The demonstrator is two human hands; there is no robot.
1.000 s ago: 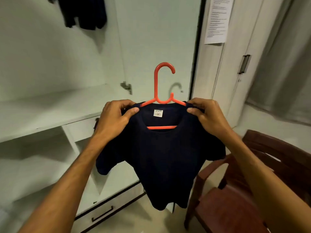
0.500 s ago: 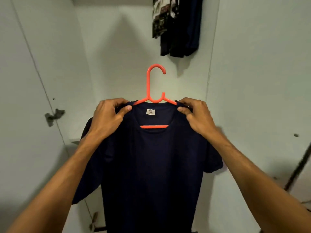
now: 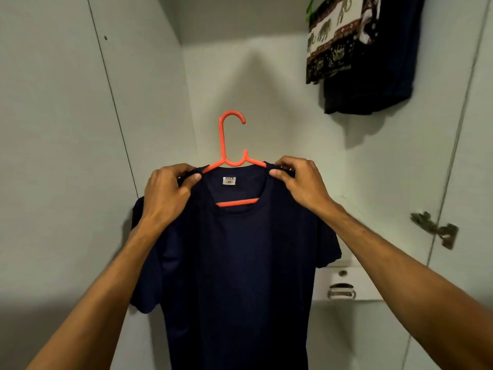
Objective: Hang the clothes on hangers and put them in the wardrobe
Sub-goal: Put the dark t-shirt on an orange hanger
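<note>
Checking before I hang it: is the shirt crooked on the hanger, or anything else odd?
Nothing stands out. The navy T-shirt sits evenly on the orange hanger, collar centred, with the left hand and right hand pinching its shoulders. Only the door hinge at right looks tarnished.

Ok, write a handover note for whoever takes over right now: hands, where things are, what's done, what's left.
Left hand: grips the navy T-shirt at one shoulder.
Right hand: grips the other shoulder.
The T-shirt sits on the orange hanger, held up inside the wardrobe; hook free.
Done: shirt on hanger; other clothes hang at upper right.
Left: hook the hanger on the rail, out of view above, probably beside those clothes.
</note>
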